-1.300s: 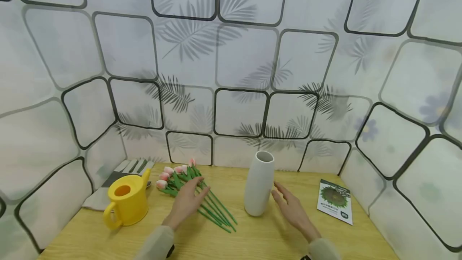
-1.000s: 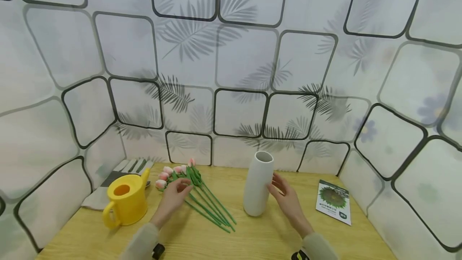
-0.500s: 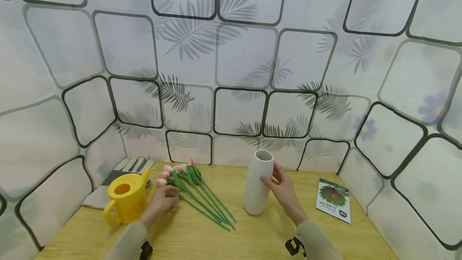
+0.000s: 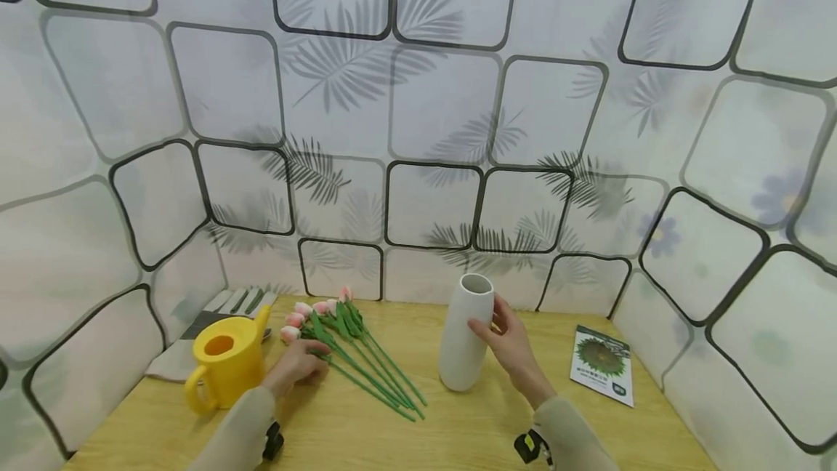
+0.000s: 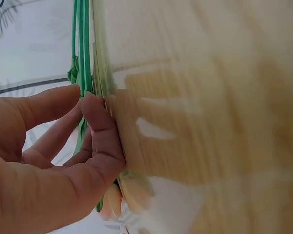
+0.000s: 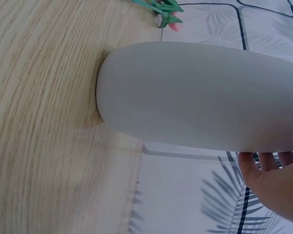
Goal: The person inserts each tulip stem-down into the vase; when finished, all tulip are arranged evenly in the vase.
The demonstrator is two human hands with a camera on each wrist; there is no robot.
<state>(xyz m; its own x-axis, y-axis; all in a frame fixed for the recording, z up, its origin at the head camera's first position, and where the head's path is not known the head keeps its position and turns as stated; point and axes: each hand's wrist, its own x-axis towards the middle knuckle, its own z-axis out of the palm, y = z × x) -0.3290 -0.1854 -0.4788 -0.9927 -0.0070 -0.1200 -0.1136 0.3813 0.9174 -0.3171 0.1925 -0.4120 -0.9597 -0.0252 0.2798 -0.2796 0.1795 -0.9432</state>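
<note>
Pink tulips [image 4: 349, 323] with green leaves and long stems lie fanned out on the wooden table [image 4: 366, 449], blossoms to the back left. My left hand [image 4: 299, 364] rests low at the nearest one; in the left wrist view, thumb and curled finger pinch at a green stem [image 5: 87, 48] just above the tabletop. A tall white vase [image 4: 461, 347] stands upright right of the tulips. My right hand [image 4: 514, 344] holds its upper right side, thumb across the front. In the right wrist view its fingers [image 6: 268, 163] reach behind the vase, partly hidden.
A yellow watering can [image 4: 232, 362] stands left of my left hand. Behind it lies a grey and white cloth [image 4: 173, 360], partly hidden. At the right lies a seed packet [image 4: 601, 365] with a sunflower picture. A patterned wall [image 4: 425, 202] closes off the back and sides.
My left hand has moved from over the tulips' middle leftward and down to the nearest stem. My right hand has moved onto the vase and gripped it; the vase stays in place.
</note>
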